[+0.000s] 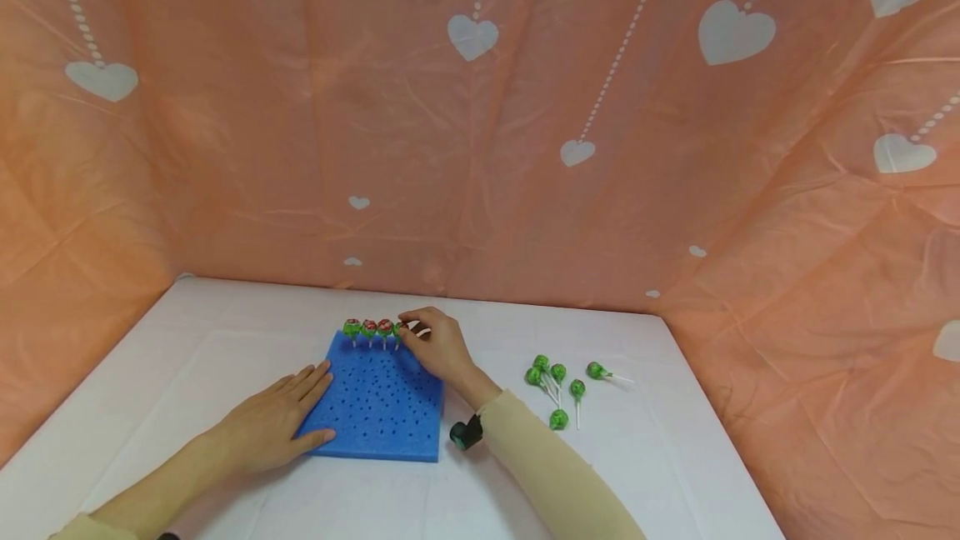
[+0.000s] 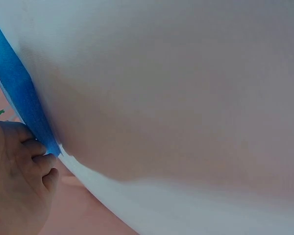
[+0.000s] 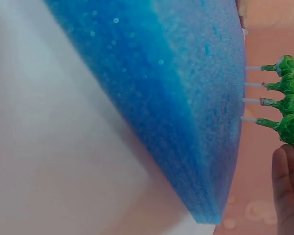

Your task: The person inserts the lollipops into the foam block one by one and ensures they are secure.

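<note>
A blue foam board (image 1: 375, 407) dotted with small holes lies on the table. Three lollipops in green and red wrappers, one of them a lollipop (image 1: 369, 329), stand upright in a row along its far edge. At the right end of that row my right hand (image 1: 442, 348) pinches a fourth lollipop (image 3: 290, 129) by its wrapped head; its stick stands in the board. My left hand (image 1: 273, 419) rests with fingers extended on the board's left edge, thumb near the front corner. In the left wrist view, its fingers (image 2: 34, 152) lie along the blue edge.
Several green-wrapped lollipops (image 1: 558, 372) lie loose on the white table (image 1: 637, 457) right of the board, one lollipop (image 1: 596, 370) a little apart. A black wrist device (image 1: 467, 433) sits by the right cuff. An orange curtain with hearts (image 1: 517, 215) hangs behind the table.
</note>
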### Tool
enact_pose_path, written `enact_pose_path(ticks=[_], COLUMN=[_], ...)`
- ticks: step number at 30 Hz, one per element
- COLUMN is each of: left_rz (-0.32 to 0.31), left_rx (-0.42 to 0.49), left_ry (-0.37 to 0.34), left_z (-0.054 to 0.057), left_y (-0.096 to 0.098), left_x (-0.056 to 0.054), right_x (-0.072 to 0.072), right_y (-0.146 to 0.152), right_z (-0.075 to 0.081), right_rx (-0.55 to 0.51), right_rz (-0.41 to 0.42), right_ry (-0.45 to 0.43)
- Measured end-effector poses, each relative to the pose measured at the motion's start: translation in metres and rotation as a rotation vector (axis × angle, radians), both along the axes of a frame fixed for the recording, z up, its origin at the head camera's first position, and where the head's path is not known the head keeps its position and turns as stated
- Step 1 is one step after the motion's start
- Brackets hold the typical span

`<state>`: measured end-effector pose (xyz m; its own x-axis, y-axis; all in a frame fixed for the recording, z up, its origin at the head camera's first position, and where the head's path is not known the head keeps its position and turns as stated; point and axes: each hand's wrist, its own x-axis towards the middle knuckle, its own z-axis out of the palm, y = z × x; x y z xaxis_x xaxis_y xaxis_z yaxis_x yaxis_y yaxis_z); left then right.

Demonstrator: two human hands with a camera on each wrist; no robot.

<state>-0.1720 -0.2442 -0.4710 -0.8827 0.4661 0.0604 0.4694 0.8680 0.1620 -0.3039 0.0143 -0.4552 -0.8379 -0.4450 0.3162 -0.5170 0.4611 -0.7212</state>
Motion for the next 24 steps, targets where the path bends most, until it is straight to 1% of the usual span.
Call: enact_pose_path(ticks=[7,13,17,21,24], left_rz=[-0.006,-0.006,-0.005,-0.002,0.002], left_rx=[-0.002,-0.008,-0.008,-0.011,-0.012], left_ry=[0.011,0.020,0.024,0.027,0.023], left_z=[-0.001,-0.003,-0.003,-0.004,-0.004], left_y=[0.000,-0.002,-0.002,-0.002,-0.002], left_x=[0.000,-0.001,0.000,0.000,-0.001], right_x=[0.003,0.008,0.011,0.013,0.016], right_y=[0.005,0.013,0.023,0.036,0.048], right_z=[0.002,0.008,0.012,0.016,0.017], right_rx=[-0.008,0.004,-0.011,-0.034,-0.033], right_rz=[0.009,-0.003,-0.009,-0.006,-0.020], right_ry=[0.013,0.015,0.023,0.050,0.065])
